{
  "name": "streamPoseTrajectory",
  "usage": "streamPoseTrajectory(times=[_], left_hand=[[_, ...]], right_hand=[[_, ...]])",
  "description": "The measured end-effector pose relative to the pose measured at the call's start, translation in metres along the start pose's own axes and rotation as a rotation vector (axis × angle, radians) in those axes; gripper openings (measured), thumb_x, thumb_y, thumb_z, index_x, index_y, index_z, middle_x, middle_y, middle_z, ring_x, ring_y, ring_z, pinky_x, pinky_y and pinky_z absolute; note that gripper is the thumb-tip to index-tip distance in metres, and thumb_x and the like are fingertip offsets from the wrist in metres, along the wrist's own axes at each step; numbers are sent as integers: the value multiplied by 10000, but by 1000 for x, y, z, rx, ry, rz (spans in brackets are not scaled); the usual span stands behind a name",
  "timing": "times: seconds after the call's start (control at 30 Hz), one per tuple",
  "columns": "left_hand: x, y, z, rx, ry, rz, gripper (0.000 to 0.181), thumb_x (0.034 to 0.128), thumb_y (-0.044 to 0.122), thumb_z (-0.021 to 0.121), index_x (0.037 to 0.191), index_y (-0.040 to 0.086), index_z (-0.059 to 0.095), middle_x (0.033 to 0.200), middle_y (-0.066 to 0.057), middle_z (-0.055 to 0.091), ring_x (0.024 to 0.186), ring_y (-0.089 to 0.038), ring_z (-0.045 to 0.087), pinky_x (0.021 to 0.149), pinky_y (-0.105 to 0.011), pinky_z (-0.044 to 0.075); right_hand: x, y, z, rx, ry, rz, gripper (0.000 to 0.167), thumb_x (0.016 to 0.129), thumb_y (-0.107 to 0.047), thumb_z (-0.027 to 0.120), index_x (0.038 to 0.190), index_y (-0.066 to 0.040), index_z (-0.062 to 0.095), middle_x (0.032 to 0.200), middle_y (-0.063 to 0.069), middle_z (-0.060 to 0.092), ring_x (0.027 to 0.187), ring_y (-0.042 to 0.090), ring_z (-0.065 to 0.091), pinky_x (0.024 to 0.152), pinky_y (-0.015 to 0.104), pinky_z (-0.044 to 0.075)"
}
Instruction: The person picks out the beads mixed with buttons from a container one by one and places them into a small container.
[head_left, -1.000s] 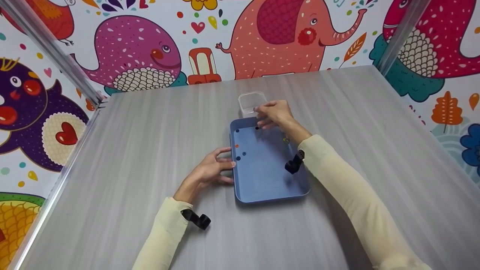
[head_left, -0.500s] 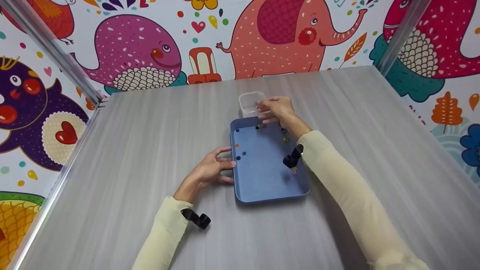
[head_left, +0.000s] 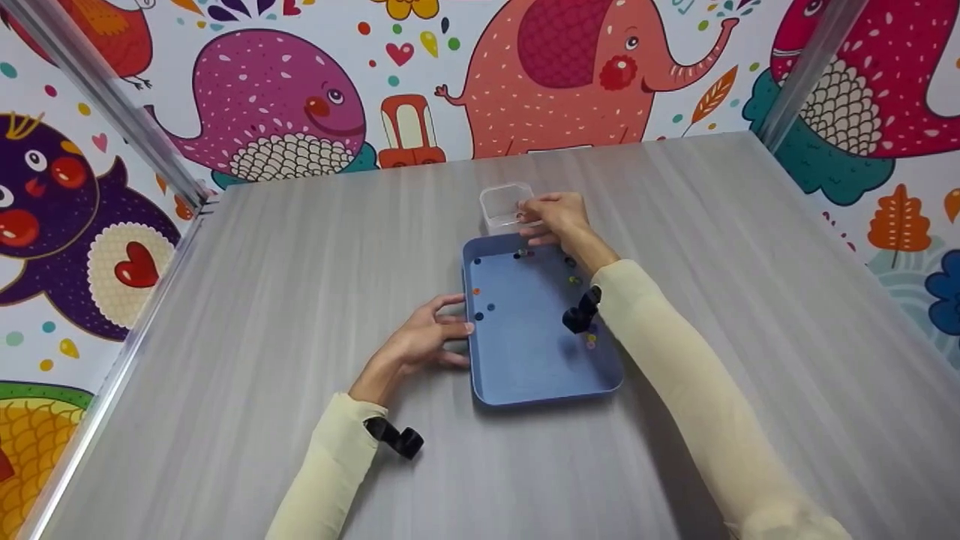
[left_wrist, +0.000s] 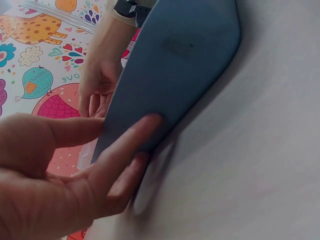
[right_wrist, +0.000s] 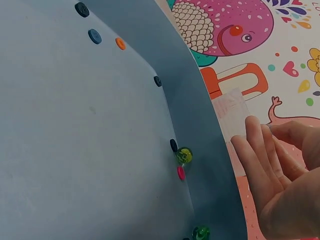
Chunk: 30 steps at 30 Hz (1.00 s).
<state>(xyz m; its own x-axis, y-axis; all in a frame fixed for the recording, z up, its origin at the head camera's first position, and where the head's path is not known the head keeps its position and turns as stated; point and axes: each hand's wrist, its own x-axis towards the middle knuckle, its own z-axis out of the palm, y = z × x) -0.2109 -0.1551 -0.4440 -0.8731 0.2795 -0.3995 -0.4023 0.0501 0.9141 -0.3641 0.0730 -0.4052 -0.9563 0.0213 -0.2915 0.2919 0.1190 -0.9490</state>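
Observation:
A blue tray [head_left: 525, 352] lies on the table with small buttons and glass marbles along its sides. My left hand [head_left: 420, 337] holds its left wall, thumb at the rim and fingers against the outside. Beyond the tray's far end stands a clear plastic container [head_left: 499, 202]. My right hand [head_left: 559, 217] is at the container's right rim, thumb and forefinger pinching a small thing whose kind is hidden. The right wrist view shows an orange button [right_wrist: 120, 43], a blue button [right_wrist: 94, 36], a pink button [right_wrist: 181, 173], a yellow-green marble [right_wrist: 184, 155] and a green marble [right_wrist: 201, 232].
The grey wood-grain table [head_left: 322, 277] extends around the tray. Printed cartoon panels [head_left: 555, 75] stand behind and at both sides, with metal posts at the corners. Black wrist cameras [head_left: 405, 442] stick out from both sleeves; the right one hangs over the tray.
My right hand has shifted slightly right and up along the container's rim, uncovering more marbles and buttons in the tray. My left hand and the tray keep their places.

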Motion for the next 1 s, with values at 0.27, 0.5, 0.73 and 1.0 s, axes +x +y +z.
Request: streamPoseTrajectory(times=[0.27, 0.5, 0.73, 1.0], left_hand=[[-1, 1, 1, -3, 4, -5, 640, 958, -21, 602, 1530, 78, 331, 1375, -285, 505, 1010, -295, 679, 770, -454, 658], [1, -1, 0, -4, 5, -2, 640, 958, -23, 601, 1530, 77, 330, 1366, -280, 519, 1006, -283, 681, 757, -445, 660], [2, -1, -1, 1, 5, 2, 646, 958, -18, 601, 1532, 78, 320, 1382, -278, 511, 977, -255, 677, 736, -437, 662], [1, -1, 0, -6, 10, -2, 648, 955, -25, 603, 1530, 85, 325, 1376, -277, 528, 977, -262, 690, 742, -440, 661]], right_hand=[[2, 4, -2, -29, 8, -32, 291, 918, -202, 724, 1145, -21, 725, 761, 22, 745, 537, 96, 706, 510, 261, 617], [2, 9, -1, -89, 23, -86, 260, 916, -199, 721, 1110, -26, 735, 769, 42, 746, 529, 96, 699, 531, 275, 627], [0, 10, -1, -120, 37, -119, 223, 918, -178, 702, 1075, -25, 742, 811, 87, 772, 515, 96, 697, 510, 260, 617], [-6, 6, -4, -126, 22, -127, 247, 926, -191, 691, 1111, -33, 735, 910, 124, 784, 549, 93, 706, 533, 257, 623]])
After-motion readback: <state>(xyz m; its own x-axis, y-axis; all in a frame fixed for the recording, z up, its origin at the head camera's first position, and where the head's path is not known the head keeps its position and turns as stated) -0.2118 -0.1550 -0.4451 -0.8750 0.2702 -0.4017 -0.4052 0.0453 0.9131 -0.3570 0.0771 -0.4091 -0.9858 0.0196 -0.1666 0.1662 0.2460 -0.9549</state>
